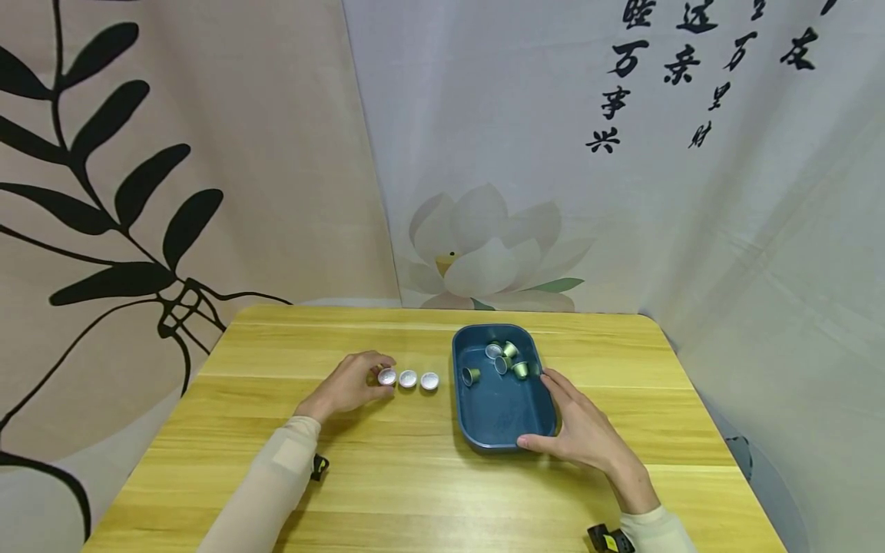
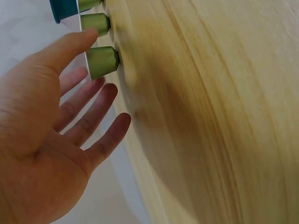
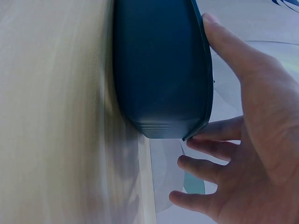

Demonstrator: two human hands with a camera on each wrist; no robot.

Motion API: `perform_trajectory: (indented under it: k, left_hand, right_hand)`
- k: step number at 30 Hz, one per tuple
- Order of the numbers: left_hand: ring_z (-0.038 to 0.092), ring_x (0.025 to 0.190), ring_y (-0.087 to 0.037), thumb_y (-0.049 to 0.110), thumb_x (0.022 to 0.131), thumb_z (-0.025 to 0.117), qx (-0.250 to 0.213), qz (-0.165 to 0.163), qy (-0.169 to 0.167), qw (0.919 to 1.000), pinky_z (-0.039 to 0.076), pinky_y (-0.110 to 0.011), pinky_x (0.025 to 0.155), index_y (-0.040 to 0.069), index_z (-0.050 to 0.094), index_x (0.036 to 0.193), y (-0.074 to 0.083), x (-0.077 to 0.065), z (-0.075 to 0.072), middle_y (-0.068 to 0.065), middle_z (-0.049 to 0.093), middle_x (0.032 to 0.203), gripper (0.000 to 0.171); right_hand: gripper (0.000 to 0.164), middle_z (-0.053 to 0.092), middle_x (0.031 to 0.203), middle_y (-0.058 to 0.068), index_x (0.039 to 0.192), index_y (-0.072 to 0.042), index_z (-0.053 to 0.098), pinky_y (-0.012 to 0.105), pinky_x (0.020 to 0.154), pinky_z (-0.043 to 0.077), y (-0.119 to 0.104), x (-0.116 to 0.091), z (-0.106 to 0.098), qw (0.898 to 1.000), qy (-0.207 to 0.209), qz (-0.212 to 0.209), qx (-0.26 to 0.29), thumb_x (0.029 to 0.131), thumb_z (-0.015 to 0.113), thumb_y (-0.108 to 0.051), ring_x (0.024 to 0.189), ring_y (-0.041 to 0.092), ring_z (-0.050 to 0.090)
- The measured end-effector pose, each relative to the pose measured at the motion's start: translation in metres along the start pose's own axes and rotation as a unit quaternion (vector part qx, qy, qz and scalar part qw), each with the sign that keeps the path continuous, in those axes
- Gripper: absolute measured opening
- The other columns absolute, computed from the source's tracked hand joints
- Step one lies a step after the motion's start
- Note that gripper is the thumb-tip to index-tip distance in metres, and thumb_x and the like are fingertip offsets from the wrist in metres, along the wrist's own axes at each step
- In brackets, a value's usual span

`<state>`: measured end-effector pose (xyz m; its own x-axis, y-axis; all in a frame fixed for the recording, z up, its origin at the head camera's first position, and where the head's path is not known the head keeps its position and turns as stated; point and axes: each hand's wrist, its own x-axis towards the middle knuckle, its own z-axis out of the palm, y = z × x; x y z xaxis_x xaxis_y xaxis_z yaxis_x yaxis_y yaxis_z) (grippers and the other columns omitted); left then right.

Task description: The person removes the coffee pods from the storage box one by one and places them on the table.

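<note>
The person's left hand (image 1: pixel 353 380) is at the left end of a row of three small cup-shaped capsules with green bodies and round silver lids. The capsules stand on the table with the lids up: the left capsule (image 1: pixel 387 377), the middle capsule (image 1: pixel 408 379) and the right capsule (image 1: pixel 429 381). The thumb and the fingers of this hand are apart, with the left capsule between them; I cannot tell whether they touch it. In the left wrist view, the fingers are loosely spread.

To the right of the row there is a dark blue rectangular tray (image 1: pixel 505 418) with rounded corners. It lies well apart from the left hand. The right hand (image 1: pixel 581 426) touches its near right corner: the thumb rests on the near rim and the fingers are along the right side, spread and almost straight.

Inside the tray are five more green capsules (image 1: pixel 471 376). Four of them are grouped in the far right part, and one lies alone at the left wall.

The table (image 1: pixel 415 491) has a yellow, wood-grained top. Behind its far edge hangs a pale cloth (image 1: pixel 290 153), printed with dark leaves, a white lotus and black characters.
</note>
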<state>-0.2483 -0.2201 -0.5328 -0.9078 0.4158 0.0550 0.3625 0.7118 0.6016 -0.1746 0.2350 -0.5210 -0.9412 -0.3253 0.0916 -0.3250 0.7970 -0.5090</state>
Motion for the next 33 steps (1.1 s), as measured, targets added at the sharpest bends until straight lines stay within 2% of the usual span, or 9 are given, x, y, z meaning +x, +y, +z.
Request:
perform_trajectory:
  k: [6,13,18,25,33]
  left_hand:
    - [0.071,0.138,-0.043,0.024,0.097,0.092,0.002,0.004,0.002,1.0,0.06,-0.059,0.118,0.0,0.065,0.152,0.001,-0.002,-0.001,-0.023,0.068,0.155,0.066]
    - [0.055,0.156,-0.049,0.035,0.1,0.089,0.013,-0.002,-0.003,0.9999,0.047,-0.069,0.129,0.004,0.058,0.16,0.003,-0.004,-0.003,-0.024,0.056,0.169,0.074]
    - [0.046,0.162,-0.052,0.041,0.102,0.086,0.018,-0.001,-0.005,0.9998,0.042,-0.074,0.131,0.003,0.055,0.164,0.005,-0.003,-0.004,-0.026,0.047,0.175,0.079]
    - [0.041,0.165,-0.053,0.053,0.105,0.079,0.032,0.001,0.004,0.9995,0.04,-0.077,0.13,0.006,0.052,0.167,0.013,0.001,-0.004,-0.025,0.04,0.18,0.083]
    - [0.037,0.169,-0.049,0.05,0.106,0.078,0.033,0.033,0.009,0.9989,0.036,-0.075,0.134,0.008,0.051,0.169,0.031,0.01,-0.006,-0.021,0.04,0.181,0.08]
  right_hand:
    - [0.127,0.04,0.18,0.025,0.169,0.004,0.044,0.074,0.116,0.056,0.0,0.0,0.0,1.0,0.0,0.001,-0.001,0.081,0.093,-0.073,0.155,0.055,0.055]
    - [0.126,0.04,0.18,0.025,0.169,0.004,0.044,0.074,0.116,0.056,0.0,0.0,0.001,1.0,0.001,0.002,-0.001,0.081,0.094,-0.071,0.154,0.055,0.055]
    - [0.124,0.04,0.18,0.026,0.17,0.003,0.044,0.074,0.116,0.056,-0.001,0.001,0.0,1.0,0.0,0.005,-0.002,0.081,0.095,-0.066,0.154,0.055,0.055]
    - [0.124,0.042,0.179,0.026,0.169,0.004,0.045,0.074,0.116,0.056,-0.002,0.001,0.0,1.0,0.003,0.0,-0.007,0.081,0.096,-0.067,0.153,0.055,0.056]
    - [0.124,0.042,0.178,0.026,0.169,0.004,0.045,0.075,0.115,0.056,0.0,0.001,0.001,1.0,0.005,-0.003,-0.001,0.081,0.094,-0.07,0.153,0.057,0.055]
